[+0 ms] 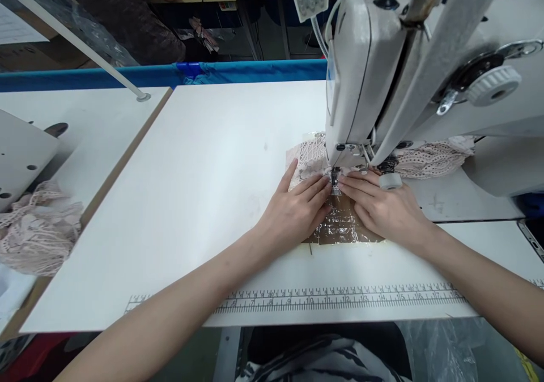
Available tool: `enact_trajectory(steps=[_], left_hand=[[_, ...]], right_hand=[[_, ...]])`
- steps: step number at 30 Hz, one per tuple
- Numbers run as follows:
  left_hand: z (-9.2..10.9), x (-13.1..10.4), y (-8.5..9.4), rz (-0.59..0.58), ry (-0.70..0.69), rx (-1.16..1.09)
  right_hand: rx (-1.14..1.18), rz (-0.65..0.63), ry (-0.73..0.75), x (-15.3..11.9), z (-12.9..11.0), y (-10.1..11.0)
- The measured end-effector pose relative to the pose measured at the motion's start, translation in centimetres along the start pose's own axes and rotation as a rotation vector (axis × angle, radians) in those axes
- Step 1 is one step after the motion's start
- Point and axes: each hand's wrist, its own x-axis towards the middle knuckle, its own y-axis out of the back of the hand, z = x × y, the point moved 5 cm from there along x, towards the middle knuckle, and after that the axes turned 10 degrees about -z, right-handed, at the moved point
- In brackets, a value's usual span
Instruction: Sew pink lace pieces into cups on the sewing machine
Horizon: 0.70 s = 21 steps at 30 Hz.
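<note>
Table, machine over it, lace under that; looks midway, but can't tell what's stitched or left. Left hand, right hand both open, fingers flat, gripping nothing, either side of the foot.

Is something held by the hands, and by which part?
No grip shows: the left hand and right hand lie flat at the near edge of the pale lace, beside the presser foot.

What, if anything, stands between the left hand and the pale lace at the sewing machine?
Nothing visible: the left hand rests its fingers on the pale lace. The presser foot stands only between that hand and the right hand.
</note>
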Motion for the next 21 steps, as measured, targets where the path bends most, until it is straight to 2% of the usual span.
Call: enact_trajectory(steps=[9,18,21], left_hand=[[0.1,-0.1,0.1,0.004,-0.003,0.004],[-1.4,-0.4,0.9,0.021,0.084,0.145],[-0.8,-1.0,1.9,0.1,0.056,0.22]], right_hand=[[0.026,-0.021,0.003,0.0,0.0,-0.2],[0.0,0.004,0.025,-0.1,0.0,0.3],[-0.044,0.074,0.044,-0.4,-0.4,1.1]])
